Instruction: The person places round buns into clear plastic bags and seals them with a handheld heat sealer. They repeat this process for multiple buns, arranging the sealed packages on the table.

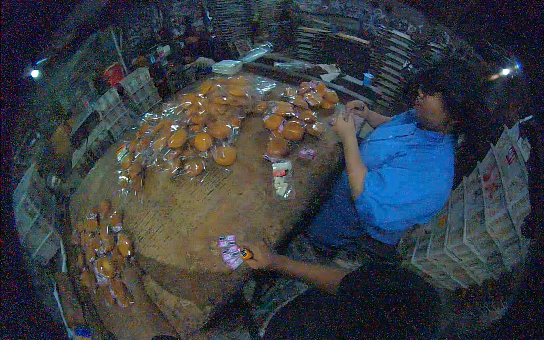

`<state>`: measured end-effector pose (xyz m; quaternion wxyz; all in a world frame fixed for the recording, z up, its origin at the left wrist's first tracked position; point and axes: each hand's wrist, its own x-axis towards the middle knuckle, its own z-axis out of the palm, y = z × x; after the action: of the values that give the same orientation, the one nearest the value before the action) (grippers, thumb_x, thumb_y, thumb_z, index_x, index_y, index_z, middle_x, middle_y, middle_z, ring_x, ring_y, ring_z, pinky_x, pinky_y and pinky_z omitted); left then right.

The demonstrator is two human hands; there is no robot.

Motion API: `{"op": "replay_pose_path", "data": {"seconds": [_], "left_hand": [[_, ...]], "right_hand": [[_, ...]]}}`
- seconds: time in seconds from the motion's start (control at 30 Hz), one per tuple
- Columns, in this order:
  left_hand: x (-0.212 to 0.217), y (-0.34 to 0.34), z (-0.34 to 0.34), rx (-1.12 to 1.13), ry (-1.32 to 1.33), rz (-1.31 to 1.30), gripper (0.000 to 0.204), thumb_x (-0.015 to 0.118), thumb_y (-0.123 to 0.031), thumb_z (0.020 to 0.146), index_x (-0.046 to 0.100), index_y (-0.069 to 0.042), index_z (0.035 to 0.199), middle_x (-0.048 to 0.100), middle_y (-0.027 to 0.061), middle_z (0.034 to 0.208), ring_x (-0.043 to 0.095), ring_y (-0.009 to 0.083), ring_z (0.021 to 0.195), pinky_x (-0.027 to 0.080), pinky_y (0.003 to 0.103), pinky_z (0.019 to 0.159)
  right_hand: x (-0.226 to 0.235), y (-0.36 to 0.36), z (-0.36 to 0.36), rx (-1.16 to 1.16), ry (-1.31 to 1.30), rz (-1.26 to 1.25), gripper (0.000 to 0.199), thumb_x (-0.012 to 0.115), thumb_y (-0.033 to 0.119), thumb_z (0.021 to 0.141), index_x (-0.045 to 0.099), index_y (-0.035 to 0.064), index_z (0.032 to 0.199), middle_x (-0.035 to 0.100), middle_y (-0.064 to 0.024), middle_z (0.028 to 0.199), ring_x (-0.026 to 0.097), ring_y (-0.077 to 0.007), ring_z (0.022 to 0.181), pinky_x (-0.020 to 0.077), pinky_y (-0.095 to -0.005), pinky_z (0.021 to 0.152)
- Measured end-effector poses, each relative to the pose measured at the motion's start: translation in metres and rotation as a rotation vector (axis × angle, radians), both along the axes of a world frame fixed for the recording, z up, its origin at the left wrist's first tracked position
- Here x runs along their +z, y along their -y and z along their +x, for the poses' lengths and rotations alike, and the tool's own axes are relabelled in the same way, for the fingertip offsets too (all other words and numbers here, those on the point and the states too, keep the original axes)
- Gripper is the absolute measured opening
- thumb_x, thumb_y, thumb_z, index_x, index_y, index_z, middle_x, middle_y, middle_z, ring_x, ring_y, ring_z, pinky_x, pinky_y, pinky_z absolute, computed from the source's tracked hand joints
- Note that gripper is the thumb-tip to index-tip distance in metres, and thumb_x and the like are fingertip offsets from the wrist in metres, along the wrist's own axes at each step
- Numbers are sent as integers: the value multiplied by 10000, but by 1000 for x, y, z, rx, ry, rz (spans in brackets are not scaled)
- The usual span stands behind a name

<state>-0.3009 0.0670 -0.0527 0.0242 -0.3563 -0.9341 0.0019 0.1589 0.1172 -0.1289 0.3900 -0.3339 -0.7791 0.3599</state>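
Observation:
My right hand (pixel 259 255) is closed around a small orange-and-black object (pixel 246 254) whose kind I cannot make out. Beside its fingers, a fan of pink-and-white printed labels (pixel 229 251) lies over the table (pixel 187 226). From the lower edge my left forearm (pixel 148 311) reaches up to the left. My left hand (pixel 130 277) is dim and blurred next to a group of round golden-brown buns in clear plastic (pixel 106 266), and its fingers cannot be told apart.
A large heap of bagged buns (pixel 198 122) covers the far side. At the right, a co-worker in a blue shirt (pixel 405 175) handles something small near more buns (pixel 292 130). A clear packet (pixel 281 181) lies midway. Stacked printed crates (pixel 470 215) stand behind the co-worker.

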Motion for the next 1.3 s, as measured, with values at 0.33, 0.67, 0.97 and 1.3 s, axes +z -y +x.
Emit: {"op": "replay_pose_path", "data": {"seconds": [0.33, 0.67, 0.97, 1.3], "left_hand": [[-21, -23, -7, -592, -251, 194, 483, 422, -361, 873, 374, -195, 1324, 386, 77, 1355, 397, 379, 1187, 302, 487, 983], [-16, -15, -53, -244, -52, 108, 337, 436, -352, 859, 442, -155, 1133, 469, 124, 1164, 474, 365, 1011, 357, 464, 846], [-6, -31, -49, -404, -53, 89, 242, 502, -309, 820, 553, -79, 872, 558, 178, 932, 558, 356, 793, 423, 452, 666], [50, 62, -78, -119, -103, 44, 277, 529, -300, 802, 606, -37, 762, 599, 208, 834, 595, 353, 708, 451, 445, 599]], "right_hand": [[12, -1, 4, 31, 409, -226, 494, 632, 225, 683, 519, 58, 1134, 605, -186, 931, 597, -349, 818, 482, -411, 691], [-28, -10, 6, 35, 154, 164, 367, 679, 256, 684, 548, 61, 966, 582, -159, 804, 584, -339, 731, 460, -405, 641], [15, -3, -3, -21, -22, 323, 221, 650, 205, 743, 556, 60, 881, 566, -138, 704, 555, -337, 623, 443, -399, 555], [25, 8, 0, -65, 101, 201, 332, 662, 260, 709, 551, 69, 957, 611, -166, 738, 600, -362, 655, 475, -434, 576]]}}
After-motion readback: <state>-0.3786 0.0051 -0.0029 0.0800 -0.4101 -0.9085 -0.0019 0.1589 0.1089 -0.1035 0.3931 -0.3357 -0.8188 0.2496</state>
